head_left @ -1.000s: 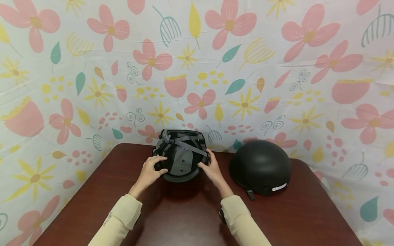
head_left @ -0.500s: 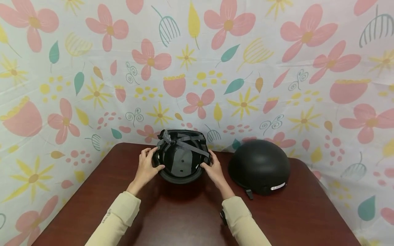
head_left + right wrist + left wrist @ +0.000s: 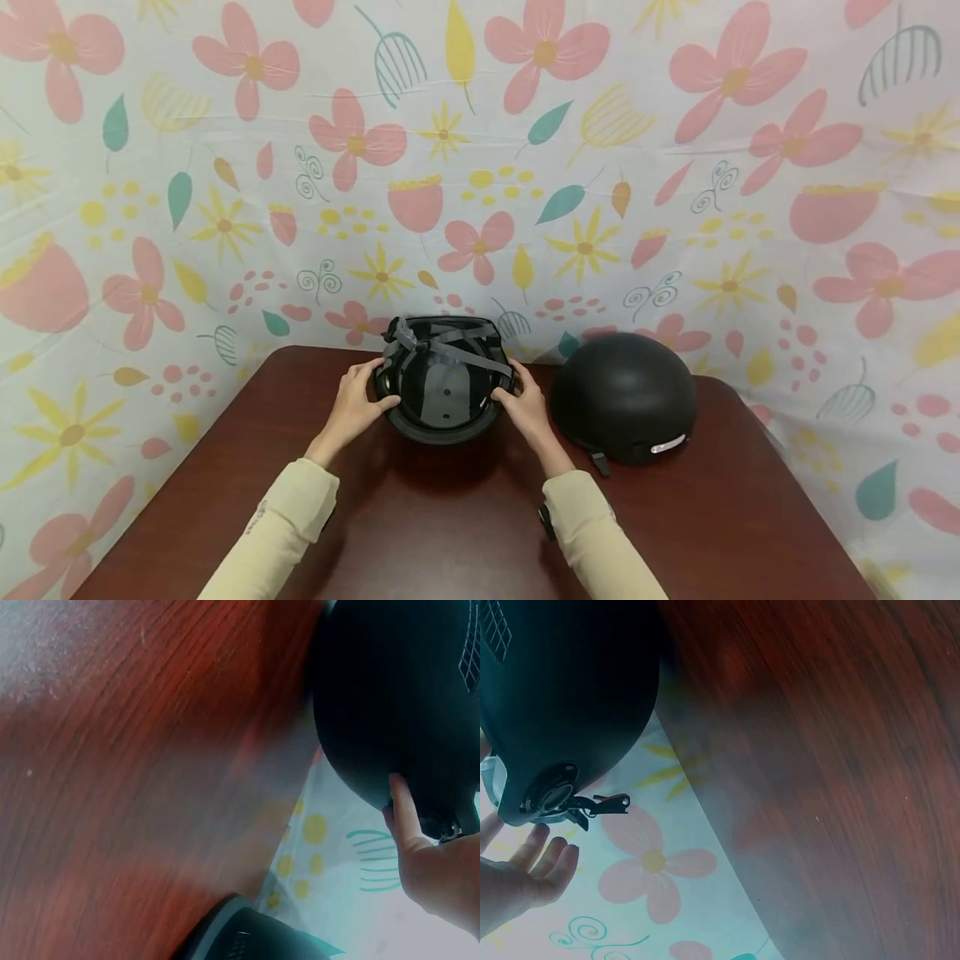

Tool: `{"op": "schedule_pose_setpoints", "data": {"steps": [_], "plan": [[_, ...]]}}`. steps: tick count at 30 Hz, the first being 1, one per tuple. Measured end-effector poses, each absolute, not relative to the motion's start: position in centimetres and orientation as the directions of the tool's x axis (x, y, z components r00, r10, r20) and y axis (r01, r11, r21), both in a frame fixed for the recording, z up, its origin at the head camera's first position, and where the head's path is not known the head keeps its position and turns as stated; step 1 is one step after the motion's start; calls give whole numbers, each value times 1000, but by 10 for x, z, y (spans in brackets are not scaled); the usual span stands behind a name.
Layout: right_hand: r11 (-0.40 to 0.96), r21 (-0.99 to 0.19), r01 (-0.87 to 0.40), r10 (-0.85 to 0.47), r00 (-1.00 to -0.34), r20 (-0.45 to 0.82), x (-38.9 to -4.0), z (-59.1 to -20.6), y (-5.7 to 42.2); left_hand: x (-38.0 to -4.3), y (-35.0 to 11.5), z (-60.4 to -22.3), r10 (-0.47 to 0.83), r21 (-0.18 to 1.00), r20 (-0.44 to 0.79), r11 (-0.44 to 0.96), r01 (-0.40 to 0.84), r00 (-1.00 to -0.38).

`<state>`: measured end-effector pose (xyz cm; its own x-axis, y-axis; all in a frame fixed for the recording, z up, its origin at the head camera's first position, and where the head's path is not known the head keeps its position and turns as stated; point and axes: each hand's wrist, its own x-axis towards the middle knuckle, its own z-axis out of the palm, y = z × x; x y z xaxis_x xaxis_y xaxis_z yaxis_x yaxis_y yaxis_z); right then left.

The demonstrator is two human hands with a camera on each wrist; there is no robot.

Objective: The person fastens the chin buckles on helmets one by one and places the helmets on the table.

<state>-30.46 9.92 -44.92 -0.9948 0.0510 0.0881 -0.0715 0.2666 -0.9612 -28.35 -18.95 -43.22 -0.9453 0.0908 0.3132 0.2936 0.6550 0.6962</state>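
An upturned black helmet (image 3: 446, 398) is at the far side of the table in the head view, its lined inside facing me. Grey chin straps (image 3: 468, 358) cross its opening. At its left rim my left hand (image 3: 358, 402) grips it, thumb over the edge and fingers outside. My right hand (image 3: 527, 408) grips the right rim the same way. The left wrist view shows the smooth shell and a buckle-like black fitting (image 3: 553, 791) close to the left fingers. In the right wrist view, a finger of my right hand (image 3: 435, 870) lies along the shell.
A second black helmet (image 3: 624, 398), dome up with a small silver label, stands close to the right of my right hand. Both helmets are on a dark red-brown wooden table (image 3: 450, 533). Behind it hangs a flower-patterned cloth (image 3: 480, 183).
My left hand has shifted from the front of the rim outward to the helmet's left side. The right thumb and fingers have settled at the right rim. The view has turned slightly.
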Motion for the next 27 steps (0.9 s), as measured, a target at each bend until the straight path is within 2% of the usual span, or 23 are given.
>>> {"op": "schedule_pose_setpoints", "data": {"steps": [6,11,16,22,27], "plan": [[264,-964,-16,18,-1000,22,-306,-438,99,-289,-192,-431,102,705,291,649,286,-951],[314,-949,-8,0,-1000,8,-308,-428,99,-293,-195,-429,95,735,259,626,260,-961],[378,-922,-82,-8,-996,86,-310,-415,96,-294,-197,-424,102,755,226,610,240,-969],[415,-899,-144,-33,-989,143,-320,-388,92,-300,-200,-417,139,728,246,627,278,-959],[469,-860,-201,-131,-979,157,-328,-371,80,-311,-212,-410,119,732,239,630,259,-964]]}}
